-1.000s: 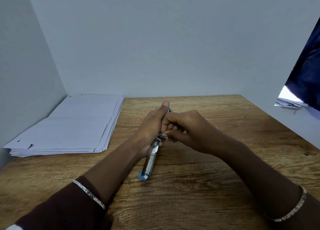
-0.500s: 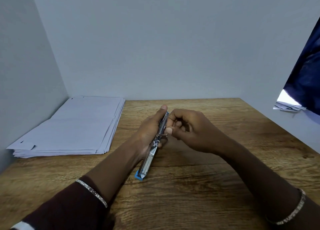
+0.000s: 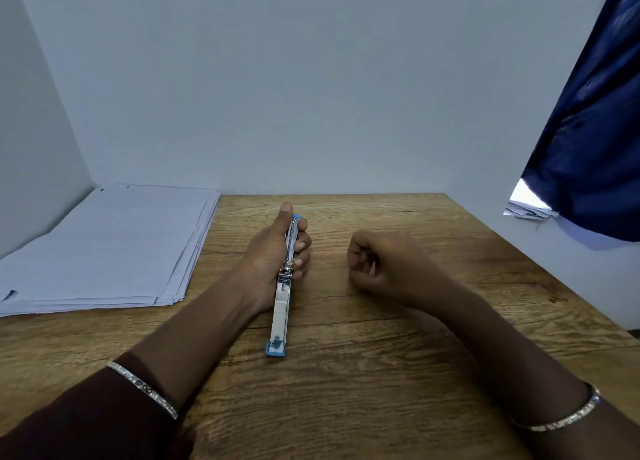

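The long blue-and-silver metal stapler [image 3: 285, 286], unfolded flat, could spring shut or skid on the brown wooden counter [image 3: 381, 373] if the grip slackens. The left hand [image 3: 266, 255] clasps only its far half, and its near end rests on the counter. The right hand [image 3: 381, 269] lies apart to its right, fingers curled; whether it holds anything I cannot tell.

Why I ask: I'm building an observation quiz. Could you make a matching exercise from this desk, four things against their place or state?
Things:
1. stapler
2. right hand
3. stack of paper
4. blue cloth

Places or states:
A. hangs at the upper right
B. lies at the far left of the table
C. opened out straight, gripped by the left hand
D. fingers curled, apart from the stapler

Pairs: 1-C, 2-D, 3-B, 4-A.
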Motion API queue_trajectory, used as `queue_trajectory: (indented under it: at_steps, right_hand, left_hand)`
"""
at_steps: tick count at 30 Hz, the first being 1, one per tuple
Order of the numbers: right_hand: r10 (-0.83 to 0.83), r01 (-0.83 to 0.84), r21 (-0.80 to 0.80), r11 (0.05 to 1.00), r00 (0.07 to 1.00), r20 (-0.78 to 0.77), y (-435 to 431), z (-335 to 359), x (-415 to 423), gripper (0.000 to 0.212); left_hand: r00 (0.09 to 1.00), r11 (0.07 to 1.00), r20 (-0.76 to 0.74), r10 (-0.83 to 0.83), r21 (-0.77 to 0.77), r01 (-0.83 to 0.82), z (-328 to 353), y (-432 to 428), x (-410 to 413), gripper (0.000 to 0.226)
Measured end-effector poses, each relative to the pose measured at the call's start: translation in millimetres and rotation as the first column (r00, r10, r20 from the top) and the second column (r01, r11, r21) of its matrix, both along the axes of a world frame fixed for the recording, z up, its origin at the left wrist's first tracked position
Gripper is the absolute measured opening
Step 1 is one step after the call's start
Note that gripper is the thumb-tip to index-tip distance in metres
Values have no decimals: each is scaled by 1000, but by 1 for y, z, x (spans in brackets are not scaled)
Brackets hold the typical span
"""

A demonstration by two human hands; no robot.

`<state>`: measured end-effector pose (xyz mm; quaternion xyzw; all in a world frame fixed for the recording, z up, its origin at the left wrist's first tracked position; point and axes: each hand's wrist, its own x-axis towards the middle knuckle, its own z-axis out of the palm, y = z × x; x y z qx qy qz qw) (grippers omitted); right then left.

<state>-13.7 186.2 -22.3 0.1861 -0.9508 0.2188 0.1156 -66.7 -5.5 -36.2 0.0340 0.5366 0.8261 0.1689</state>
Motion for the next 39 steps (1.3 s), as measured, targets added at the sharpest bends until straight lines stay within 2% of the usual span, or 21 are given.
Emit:
queue_trajectory:
  at_steps: [6,9,11,13,15,17,20,22,24,26,29,32,35,37,39]
  right_hand:
    - [26,-17,132,991,997,-66,-5,-6,-1,17]
    - [42,-27,194,981,996,-74,-7,-5,-1,17]
    - [42,-33,188,982,998,-47,-4,-3,-1,20]
    - [13,-11,110,994,1000,-15,2,2,-1,23]
    - [-83,82,-33,996,996,-19,10,7,-1,25]
    - [-248,235,-150,960,966,-70,20,12,-2,24]
    - [-498,480,-151,864,860,-112,38,14,-3,16]
    - [-595,591,-87,802,803,-22,48,12,-1,14]
    - [-608,616,-3,788,779,151,49,9,1,35]
    - [-594,602,48,797,767,244,44,8,-1,54]
    - [-601,613,47,789,752,270,37,6,-5,48]
    - [-599,607,41,794,768,226,32,1,-5,40]
    - [-538,544,-70,836,838,91,27,-1,-3,32]
    - [-451,444,-241,863,892,28,21,1,-2,23]
    - [-347,331,-440,835,937,46,13,2,0,23]
  left_hand:
    - [998,999,53,-28,47,26,-3,-1,0,48]
    - [994,993,78,-72,95,65,-3,-2,1,43]
    - [993,991,70,-95,98,88,-2,-2,2,37]
    - [992,990,68,-105,98,98,-2,-1,3,34]
    - [992,991,70,-107,86,101,-2,0,3,36]
    - [992,993,69,-104,58,100,-3,2,3,41]
    - [991,992,65,-120,45,117,-3,3,3,43]
    - [989,990,52,-135,52,133,-3,3,3,41]
    - [990,987,45,-135,89,131,-4,3,2,32]
    - [992,987,36,-118,117,113,-5,3,1,25]
    - [994,989,21,-105,110,102,-7,4,0,24]
    - [992,988,14,-123,99,121,-8,3,2,19]
    - [992,990,-8,-124,72,124,-9,4,4,18]
    - [994,993,-24,-103,52,104,-9,6,5,31]
    - [995,995,-46,-86,39,87,-10,8,7,39]
